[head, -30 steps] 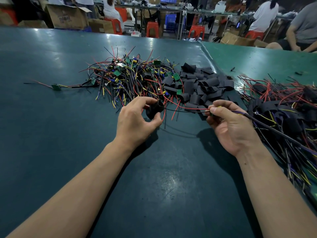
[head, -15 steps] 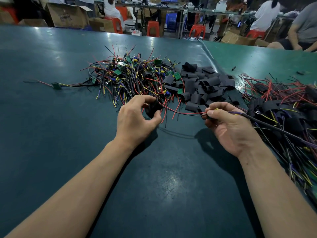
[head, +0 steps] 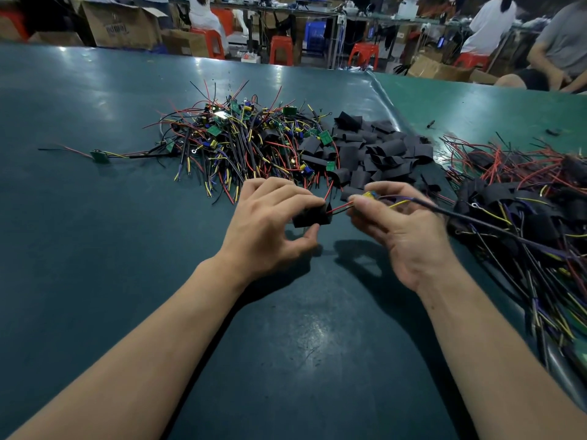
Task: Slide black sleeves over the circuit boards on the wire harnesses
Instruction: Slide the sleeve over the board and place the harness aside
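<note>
While the left hand (head: pixel 266 230) pinches a black sleeve (head: pixel 313 215) between curled fingers and thumb, the right hand (head: pixel 400 227) just beside it pinches a wire harness (head: pixel 394 203) whose red wires run into the sleeve's open end. Both are raised just above the green tabletop (head: pixel 95 249). Beyond the sleeve lies a heap of loose sleeves (head: pixel 374 154) beside a tangle of bare harnesses (head: pixel 238 138); right of it, finished ones (head: pixel 524 198) are piled.
</note>
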{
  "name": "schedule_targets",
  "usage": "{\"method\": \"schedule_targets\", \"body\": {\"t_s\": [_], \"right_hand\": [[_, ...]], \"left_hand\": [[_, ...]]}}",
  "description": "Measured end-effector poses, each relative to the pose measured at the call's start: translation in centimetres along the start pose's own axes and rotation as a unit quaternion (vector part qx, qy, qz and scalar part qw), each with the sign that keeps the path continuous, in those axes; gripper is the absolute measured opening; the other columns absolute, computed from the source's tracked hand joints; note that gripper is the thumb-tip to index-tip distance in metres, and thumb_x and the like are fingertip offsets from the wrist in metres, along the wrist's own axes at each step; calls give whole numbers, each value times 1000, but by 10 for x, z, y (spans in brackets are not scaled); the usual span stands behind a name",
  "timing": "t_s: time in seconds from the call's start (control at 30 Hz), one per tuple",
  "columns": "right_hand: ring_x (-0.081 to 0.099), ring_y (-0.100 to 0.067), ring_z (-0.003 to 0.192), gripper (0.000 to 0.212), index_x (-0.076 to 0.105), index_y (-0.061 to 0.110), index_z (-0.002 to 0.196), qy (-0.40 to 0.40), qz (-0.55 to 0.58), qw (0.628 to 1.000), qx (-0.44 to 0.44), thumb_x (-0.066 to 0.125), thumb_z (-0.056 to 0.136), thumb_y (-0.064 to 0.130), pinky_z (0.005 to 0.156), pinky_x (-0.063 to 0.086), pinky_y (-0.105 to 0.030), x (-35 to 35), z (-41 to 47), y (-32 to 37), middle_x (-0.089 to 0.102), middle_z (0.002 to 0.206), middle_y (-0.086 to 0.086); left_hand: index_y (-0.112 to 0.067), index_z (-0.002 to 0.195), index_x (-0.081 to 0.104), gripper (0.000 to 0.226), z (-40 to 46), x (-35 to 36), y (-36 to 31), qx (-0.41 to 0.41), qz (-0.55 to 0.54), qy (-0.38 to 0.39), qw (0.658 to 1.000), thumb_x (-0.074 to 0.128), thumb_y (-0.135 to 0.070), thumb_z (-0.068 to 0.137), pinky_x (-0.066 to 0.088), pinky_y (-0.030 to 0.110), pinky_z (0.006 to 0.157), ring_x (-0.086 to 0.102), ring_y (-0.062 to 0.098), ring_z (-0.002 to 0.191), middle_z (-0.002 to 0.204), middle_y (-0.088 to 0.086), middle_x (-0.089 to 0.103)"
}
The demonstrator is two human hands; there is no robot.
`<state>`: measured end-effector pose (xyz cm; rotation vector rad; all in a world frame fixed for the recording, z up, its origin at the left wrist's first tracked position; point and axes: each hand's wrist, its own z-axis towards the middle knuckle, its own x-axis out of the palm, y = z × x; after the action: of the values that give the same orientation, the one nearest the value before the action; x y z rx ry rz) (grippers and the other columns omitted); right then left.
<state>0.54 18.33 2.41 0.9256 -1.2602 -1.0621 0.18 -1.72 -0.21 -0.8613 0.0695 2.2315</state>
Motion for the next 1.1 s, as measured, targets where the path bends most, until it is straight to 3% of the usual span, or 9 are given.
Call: {"method": "schedule_targets", "body": {"t_s": [0.1,0.23,0.3,0.47,0.7,0.87,1.0,1.1], "right_hand": [[69,-17,79,19,72,16,86,30,-59,998,-3,79,68,15,64,53,-23,14,-6,-9,72,81,-4],[70,-17,79,15,70,3,95,40,42,997,57,69,81,5,71,57,-24,11,-4,-4,73,84,-8],[69,-19,76,16,68,2,100,42,36,996,68,65,85,-2,70,58,-26,8,-5,-3,73,86,-11],[66,-17,66,7,68,3,86,10,-35,999,30,68,84,-4,63,58,-25,11,-7,-3,71,76,-8],[67,-16,67,10,78,16,75,33,-50,996,60,74,79,8,60,56,-24,16,-10,-8,72,73,-4],[65,-16,60,17,79,17,81,83,-34,990,112,66,89,10,55,55,-25,16,-12,-5,70,72,-4],[64,-18,57,11,65,12,100,67,-25,990,118,66,90,11,53,54,-27,18,-11,-8,68,71,-4],[63,-17,54,6,70,9,89,91,-46,987,128,68,87,14,53,56,-26,19,-11,-10,68,69,-8]], "left_hand": [[-16,104,75,27,0,0,-3,9,-4,10,1000,74,-25,78,45,46,84,67,20,95,103,-4,72],[-12,104,76,28,0,-2,-3,-20,-25,10,999,75,-19,76,47,44,81,69,22,92,101,0,73],[-11,104,75,29,-1,-1,-5,-21,-37,15,999,76,-16,75,47,43,80,69,22,92,101,1,72],[-7,104,73,30,-1,-2,-8,-45,-75,7,996,77,-10,74,51,47,83,66,25,92,100,4,72],[-2,101,74,29,1,-4,-14,-54,-102,1,993,79,-3,73,55,41,81,67,26,90,98,8,72],[-1,103,74,30,1,-6,-16,-46,-103,2,994,78,-3,74,54,39,84,66,25,93,100,9,71],[-1,104,73,31,2,-7,-16,-52,-107,3,993,78,-2,74,53,41,85,65,26,94,102,8,71],[-2,107,71,32,2,-8,-15,-41,-114,14,993,77,-3,76,53,41,84,65,26,94,102,7,71]]}}
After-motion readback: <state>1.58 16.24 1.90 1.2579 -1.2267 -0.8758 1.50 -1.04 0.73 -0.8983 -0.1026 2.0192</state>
